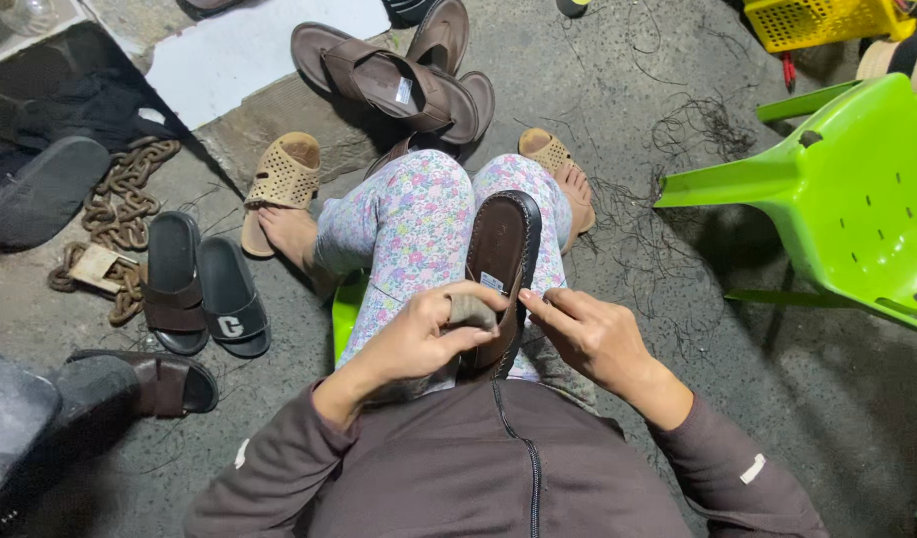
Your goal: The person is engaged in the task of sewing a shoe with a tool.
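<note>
**2 hands on a brown sandal sole**

2 hands meet over a brown sandal sole (502, 261) that lies along the person's lap, on legs in flowered trousers (416, 221). The left hand (420, 335) is closed around a small grey-brown wad (472, 311), pressing it against the near end of the sole. The right hand (590, 334) is partly curled, its fingertips (531, 298) pinching the sole's dark edge just beside a small white label.

Both feet wear tan perforated slippers (282, 179) and rest on the grey concrete floor (678, 329). Beyond the knees lies a heap of brown strapped sandals (391, 82), touching one another. To the left, 2 black slides (201, 284) sit side by side, near a rusty chain (125, 204) that curls across the floor. Another brown sandal (159, 384) lies nearer the person's left elbow. A bright green plastic chair (847, 199) stands to the right, well apart from the hands, and a yellow basket (817, 20) shows at the top edge. Loose dark threads (703, 125) are scattered over the floor between the feet and the chair.
</note>
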